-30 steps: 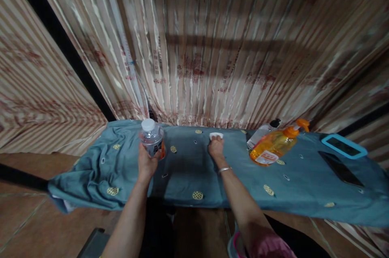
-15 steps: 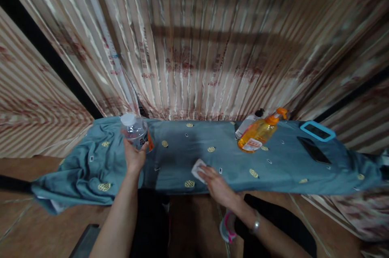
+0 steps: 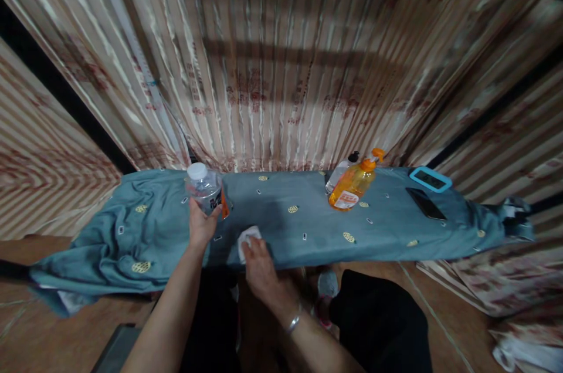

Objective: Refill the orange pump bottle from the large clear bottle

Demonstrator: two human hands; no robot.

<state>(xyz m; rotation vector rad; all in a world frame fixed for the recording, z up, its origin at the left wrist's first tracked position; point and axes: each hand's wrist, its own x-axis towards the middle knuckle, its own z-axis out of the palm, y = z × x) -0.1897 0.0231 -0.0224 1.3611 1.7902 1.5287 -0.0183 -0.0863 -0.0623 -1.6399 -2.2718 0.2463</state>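
Note:
A clear plastic bottle (image 3: 206, 186) with a white cap and a dark and orange label stands on the left part of the cloth-covered table (image 3: 281, 191). My left hand (image 3: 203, 223) is wrapped round its near side, thumb on the right. Closer to the front edge, my right hand (image 3: 259, 261) presses a small white cloth or wipe (image 3: 248, 236) onto the teal cloth. Fingers partly cover the wipe, so its exact kind does not show. The wipe lies just right of and nearer than the bottle, apart from it.
Right of centre stand an orange pump bottle (image 3: 352, 185) and, behind it, a clear bottle with a black top (image 3: 338, 176). Farther right lie a blue-framed device (image 3: 430, 179) and a dark phone (image 3: 424, 203). A pleated patterned curtain (image 3: 264, 68) hangs behind the table.
My right hand has slid the wipe leftward over the cloth, nearer the bottle. My left hand still holds the bottle. The camera view has shifted somewhat.

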